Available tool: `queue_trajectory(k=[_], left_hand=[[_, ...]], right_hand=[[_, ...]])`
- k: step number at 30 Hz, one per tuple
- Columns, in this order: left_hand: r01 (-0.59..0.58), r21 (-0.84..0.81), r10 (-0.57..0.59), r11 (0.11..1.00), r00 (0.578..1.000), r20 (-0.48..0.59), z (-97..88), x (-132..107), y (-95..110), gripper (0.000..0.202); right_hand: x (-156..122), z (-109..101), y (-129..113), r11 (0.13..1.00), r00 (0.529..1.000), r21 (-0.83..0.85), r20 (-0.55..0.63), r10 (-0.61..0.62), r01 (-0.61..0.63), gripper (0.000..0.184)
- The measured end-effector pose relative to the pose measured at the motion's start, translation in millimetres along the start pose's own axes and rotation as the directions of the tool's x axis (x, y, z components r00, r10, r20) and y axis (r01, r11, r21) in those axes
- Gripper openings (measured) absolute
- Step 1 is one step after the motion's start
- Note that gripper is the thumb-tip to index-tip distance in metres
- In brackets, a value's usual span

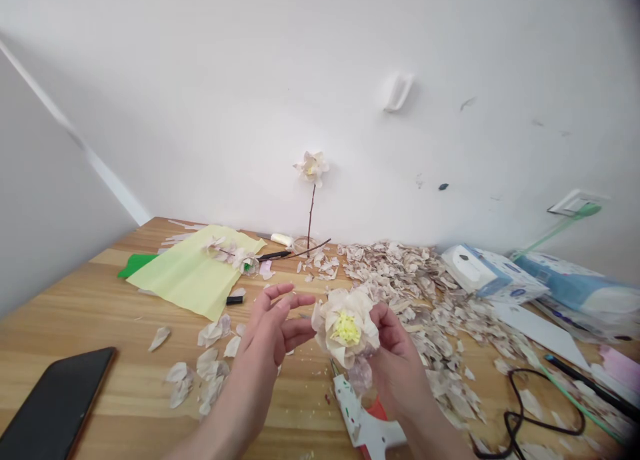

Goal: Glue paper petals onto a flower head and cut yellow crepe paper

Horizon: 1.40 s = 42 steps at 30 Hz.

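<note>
My right hand [395, 353] grips a cream paper flower [346, 325] with a yellow centre from behind, fingers wrapped round its base. My left hand [275, 327] is just left of the flower, fingers spread and slightly curled, its fingertips near the petals' left edge, with nothing visibly held. Both hands hover above a wooden table [100, 313]. A white glue gun [367, 420] lies on the table right below the flower.
Cream petal scraps [425, 280] are heaped at the back right, and loose petals [210, 367] lie to the left. Yellow paper [195, 273] and green paper, a black phone [55, 407], tissue packs [495, 273], a black cable [540, 407] and an upright flower on a stem [311, 170] surround the hands.
</note>
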<state>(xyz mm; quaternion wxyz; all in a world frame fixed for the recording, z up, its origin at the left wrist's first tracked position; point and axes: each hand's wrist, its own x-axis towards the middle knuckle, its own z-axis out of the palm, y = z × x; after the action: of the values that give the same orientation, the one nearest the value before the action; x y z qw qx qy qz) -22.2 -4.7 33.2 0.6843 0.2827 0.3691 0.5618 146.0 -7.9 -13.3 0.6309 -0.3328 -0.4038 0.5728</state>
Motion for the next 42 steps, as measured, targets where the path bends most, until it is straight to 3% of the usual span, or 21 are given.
queue_trajectory(k=[13,20,24,28,33,38,42], left_hand=[[-0.049,0.030,0.050,0.998,0.999,-0.019,4.8,-2.0,2.0,0.026],[-0.081,0.025,0.081,0.996,0.997,0.003,2.7,-4.3,3.3,0.030],[-0.082,0.036,0.082,0.996,0.997,0.000,2.5,-4.2,5.4,0.029],[-0.064,-0.011,0.064,0.998,0.998,0.008,3.9,-5.8,8.4,0.028],[0.014,-0.124,-0.007,0.992,0.998,0.056,6.5,-9.1,10.4,0.028],[0.093,-0.147,-0.082,0.985,0.994,0.078,8.2,-12.3,16.3,0.038],[0.099,-0.038,-0.096,0.994,0.993,0.071,7.7,-14.0,23.0,0.047]], right_hand=[[-4.4,3.8,-2.7,0.979,0.989,-0.139,0.038,-0.142,0.146,0.024],[-5.7,6.9,-6.3,0.959,0.985,-0.225,0.025,-0.169,0.171,0.023],[-5.0,4.2,-0.6,0.978,0.991,-0.166,0.007,-0.130,0.130,0.023],[-1.5,4.1,3.8,0.998,0.997,-0.031,-0.065,-0.050,0.049,0.028],[2.0,10.0,0.0,1.000,0.991,0.015,-0.131,-0.018,0.020,0.032],[2.9,11.5,-2.9,0.998,0.993,0.001,-0.103,-0.061,0.061,0.032],[3.0,2.9,-0.5,0.993,0.994,-0.064,-0.036,-0.106,0.103,0.030]])
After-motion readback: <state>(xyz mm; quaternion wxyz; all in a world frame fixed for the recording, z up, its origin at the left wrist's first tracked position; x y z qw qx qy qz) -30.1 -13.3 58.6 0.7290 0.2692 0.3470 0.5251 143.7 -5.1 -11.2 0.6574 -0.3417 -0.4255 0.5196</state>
